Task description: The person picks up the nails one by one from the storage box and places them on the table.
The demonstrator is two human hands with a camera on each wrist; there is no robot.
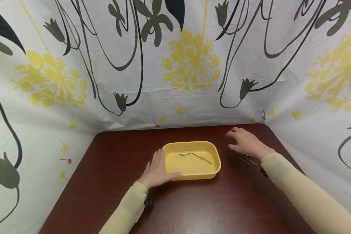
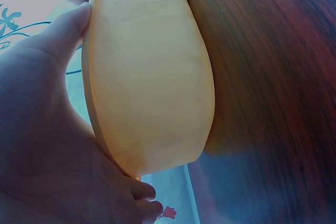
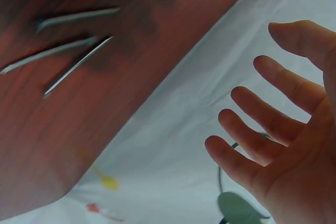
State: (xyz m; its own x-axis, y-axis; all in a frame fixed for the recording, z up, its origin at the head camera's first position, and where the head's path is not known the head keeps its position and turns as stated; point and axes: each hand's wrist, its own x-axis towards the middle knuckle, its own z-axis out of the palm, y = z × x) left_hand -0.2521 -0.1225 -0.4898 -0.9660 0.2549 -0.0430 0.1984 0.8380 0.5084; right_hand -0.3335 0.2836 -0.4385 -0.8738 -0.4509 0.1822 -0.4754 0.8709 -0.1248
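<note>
A shallow yellow plastic tray stands on the dark wooden table, with several thin metal nails lying on its floor. My left hand rests against the tray's left end, fingers straight along the rim and thumb laid on the near edge. From the left wrist view, the tray's outer wall fills the middle, the thumb touching its rim. My right hand hovers right of the tray, fingers spread and loosely bent, holding nothing. Below it, three loose nails lie on the table.
The reddish-brown table has rounded far corners. A white cloth with yellow and grey flowers hangs behind it and along both sides. Dark bands show at the wrists under the cream sleeves.
</note>
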